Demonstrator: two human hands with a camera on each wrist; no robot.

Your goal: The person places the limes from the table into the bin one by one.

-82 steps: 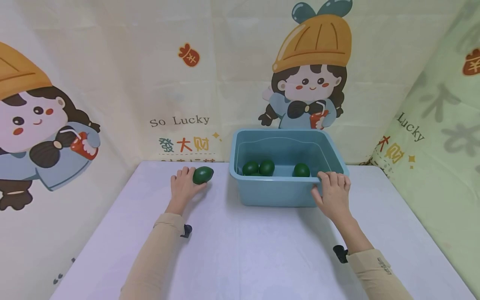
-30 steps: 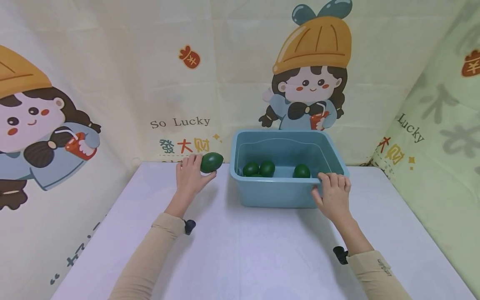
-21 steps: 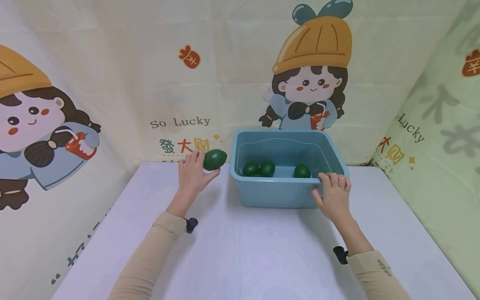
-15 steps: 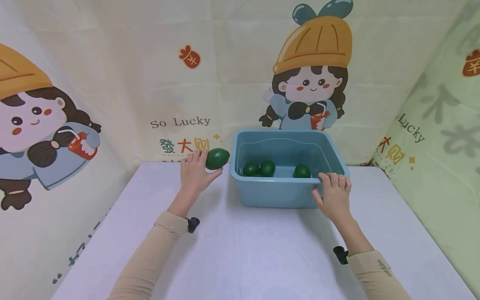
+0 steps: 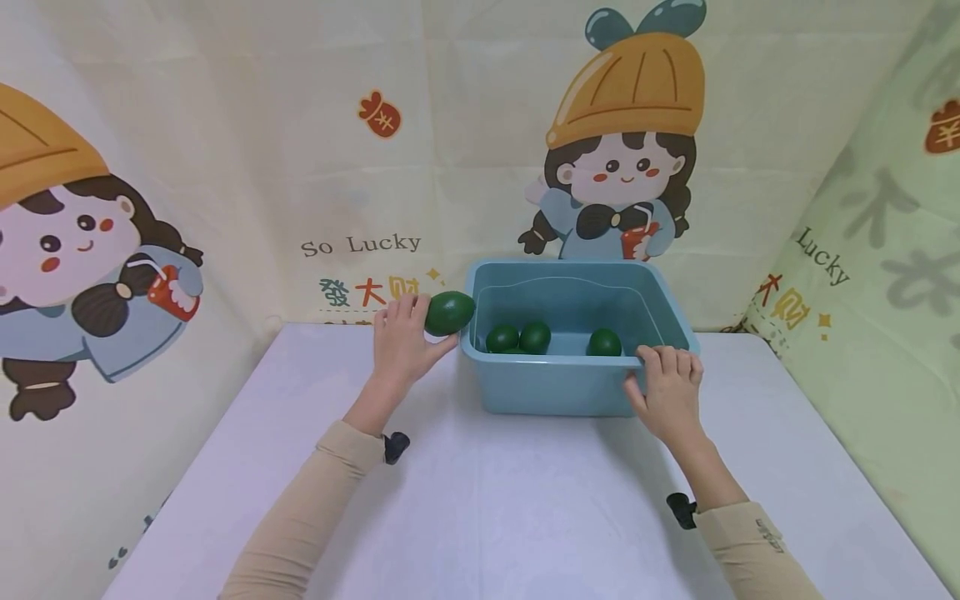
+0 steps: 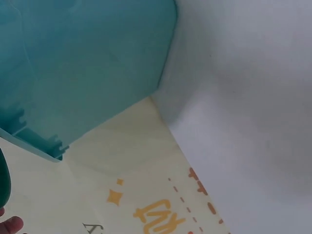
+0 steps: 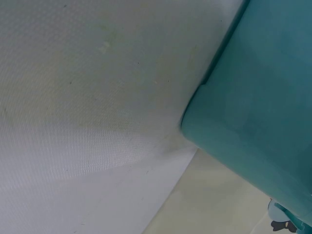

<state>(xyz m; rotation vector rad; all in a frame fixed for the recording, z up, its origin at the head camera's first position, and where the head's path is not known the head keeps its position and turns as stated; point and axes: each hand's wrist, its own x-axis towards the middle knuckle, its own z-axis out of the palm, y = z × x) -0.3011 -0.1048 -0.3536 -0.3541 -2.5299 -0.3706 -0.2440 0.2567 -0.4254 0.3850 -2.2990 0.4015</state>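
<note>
Nearly in: left hand point(image 5: 403, 343) grips the avocado point(image 5: 449, 313) at the tub point(image 5: 558, 387) rim; right hand point(image 5: 667, 388) clasps the tub, three avocados point(image 5: 533, 337) inside.

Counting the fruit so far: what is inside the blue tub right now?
Three dark green avocados lie inside the blue tub; its near wall hides the floor in front of them.

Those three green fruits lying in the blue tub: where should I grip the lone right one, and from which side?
Take the right fruit across its rounded middle, coming straight down through the tub's open top. It lies apart from the other two; the right hand grips the near rim.
</note>
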